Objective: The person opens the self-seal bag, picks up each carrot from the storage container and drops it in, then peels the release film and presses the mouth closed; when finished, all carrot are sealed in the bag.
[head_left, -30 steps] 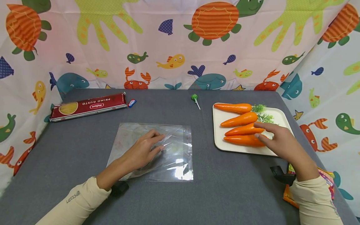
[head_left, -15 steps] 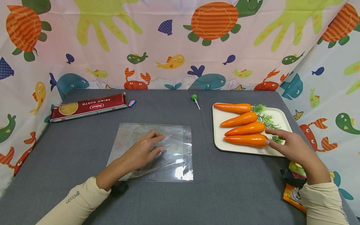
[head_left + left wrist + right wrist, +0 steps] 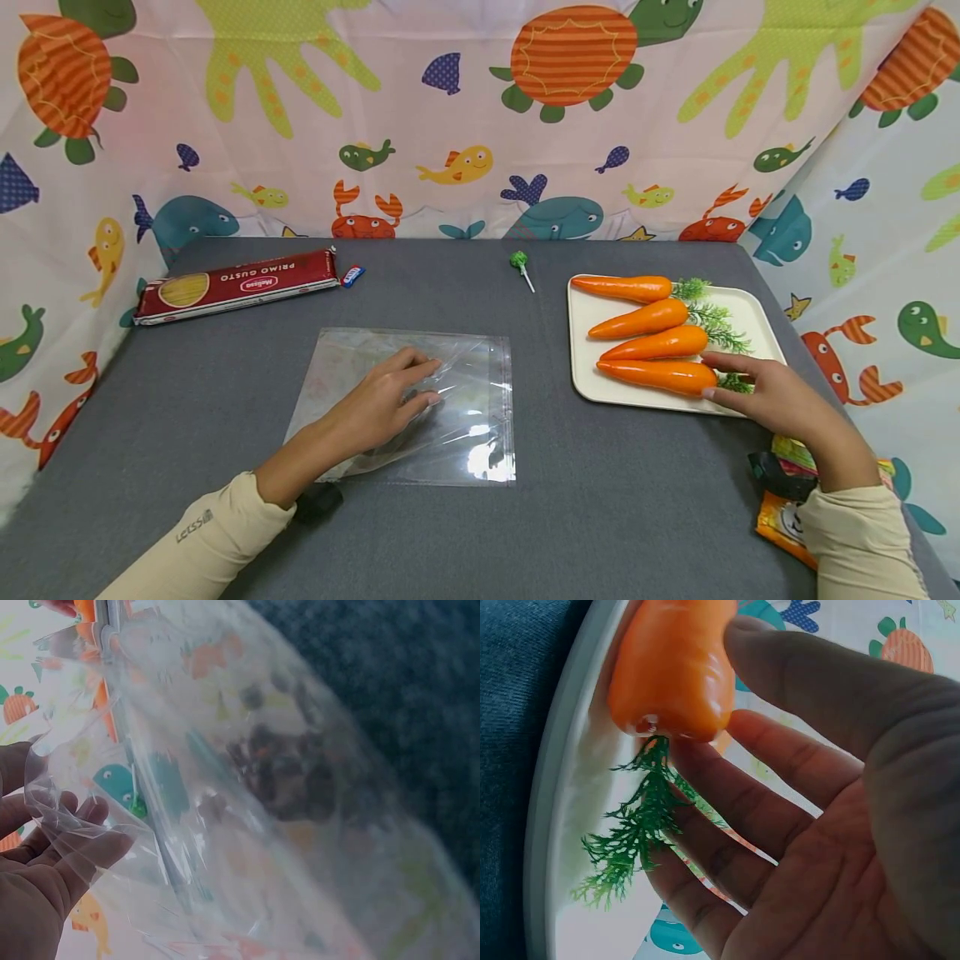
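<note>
My left hand lies over a clear plastic bag on the table, holding its film near the middle. Around the fingers in the left wrist view, that film is creased and partly raised. On the right, several orange carrots with green tops lie in a row on a cream tray. The thumb and index finger of my right hand pinch the nearest carrot at its thick end. Its feathery green top hangs towards the palm in the right wrist view.
A red spaghetti packet and a small wrapped candy lie at the back left. A green lollipop is behind the tray's left side. Colourful snack packets sit under the right forearm. A patterned curtain borders the table.
My right hand has drawn back over the tray to the nearest carrot's thick end and closed thumb and finger on it. That carrot has shifted slightly right. The left hand stays put.
</note>
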Available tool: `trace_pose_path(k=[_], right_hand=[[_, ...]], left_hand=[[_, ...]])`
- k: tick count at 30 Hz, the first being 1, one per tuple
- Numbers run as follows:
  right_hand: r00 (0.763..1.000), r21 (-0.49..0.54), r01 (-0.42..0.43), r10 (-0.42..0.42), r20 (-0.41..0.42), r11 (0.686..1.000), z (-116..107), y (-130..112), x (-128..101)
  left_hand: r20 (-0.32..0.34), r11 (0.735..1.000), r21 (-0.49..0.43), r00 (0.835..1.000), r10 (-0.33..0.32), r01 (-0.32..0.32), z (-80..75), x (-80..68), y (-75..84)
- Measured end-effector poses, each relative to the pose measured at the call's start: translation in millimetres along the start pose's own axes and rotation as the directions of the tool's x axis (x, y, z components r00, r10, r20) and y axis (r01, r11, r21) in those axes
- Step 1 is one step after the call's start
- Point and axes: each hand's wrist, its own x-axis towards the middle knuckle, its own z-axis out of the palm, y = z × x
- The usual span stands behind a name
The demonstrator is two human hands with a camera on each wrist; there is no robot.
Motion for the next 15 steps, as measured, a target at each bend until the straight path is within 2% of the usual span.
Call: trace_pose_path(k=[5,15], right_hand=[[1.000,0.001,0.012,-0.012,0.021,1.000,4.8,2.7,3.3],[0.999,0.000,0.043,-0.043,-0.007,0.999,7.7,2.7,3.9]], left_hand=[[0.000,1.000,0.004,1.000,0.005,-0.005,-0.6,0.5,0.6],[0.003,1.000,0.007,1.000,-0.008,0.008,-0.2,1.1,-0.1]])
